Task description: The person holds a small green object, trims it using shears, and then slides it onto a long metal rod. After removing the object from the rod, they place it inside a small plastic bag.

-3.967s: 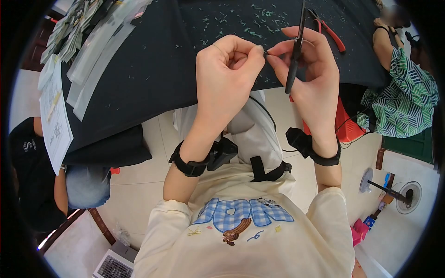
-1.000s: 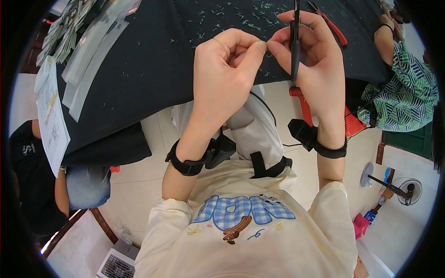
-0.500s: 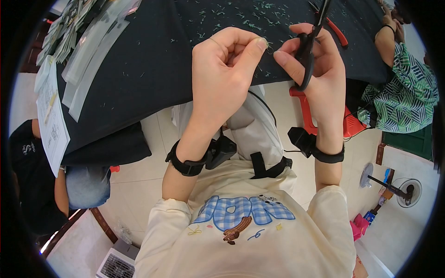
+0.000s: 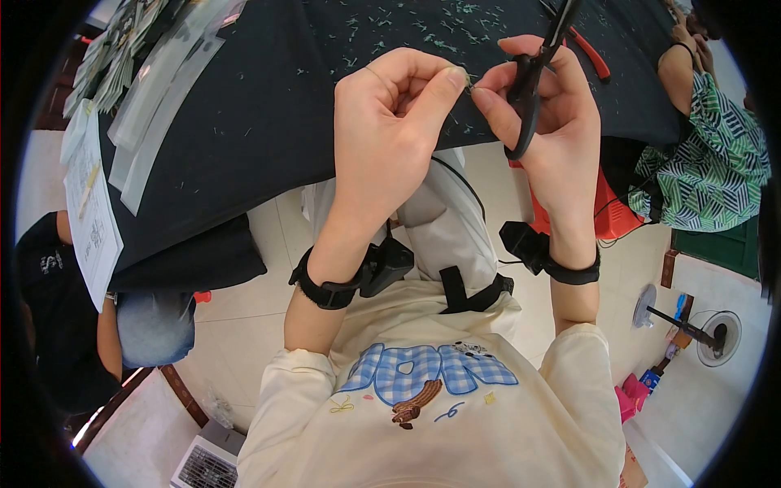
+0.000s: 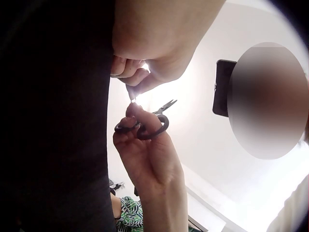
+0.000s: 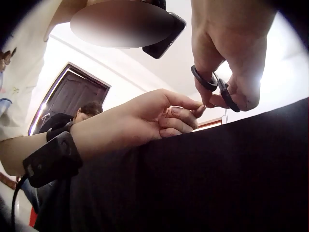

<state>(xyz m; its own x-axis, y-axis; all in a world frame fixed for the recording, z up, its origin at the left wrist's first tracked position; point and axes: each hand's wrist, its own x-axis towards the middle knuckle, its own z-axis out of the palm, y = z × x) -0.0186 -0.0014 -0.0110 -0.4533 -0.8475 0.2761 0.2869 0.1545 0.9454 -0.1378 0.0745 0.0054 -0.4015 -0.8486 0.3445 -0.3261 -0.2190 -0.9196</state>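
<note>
In the head view, my left hand [image 4: 390,122] pinches a tiny greenish piece [image 4: 468,79] between thumb and forefinger; its shape is mostly hidden by the fingertips. Close beside it, my right hand [image 4: 561,122] brings its thumb and forefinger up to the same piece. Black-handled scissors [image 4: 529,106] hang in the right hand, their loops around its fingers and the blades pointing away from me. The left wrist view shows the scissors [image 5: 164,128] with their blades slightly apart, clear of the pinched piece. Both hands are raised over the table's near edge.
Small green scraps [image 4: 439,41] are scattered on the black tablecloth [image 4: 260,106]. Red-handled pliers [image 4: 592,58] lie beyond my right hand. Clear plastic strips [image 4: 163,106] and a paper sheet [image 4: 89,220] lie at left. A red stool [image 4: 606,211] stands below; people sit at both sides.
The scissors have tilted from upright to slanting right in my right hand. Its fingertips parted from the left hand's half a second ago and are now back close to them.
</note>
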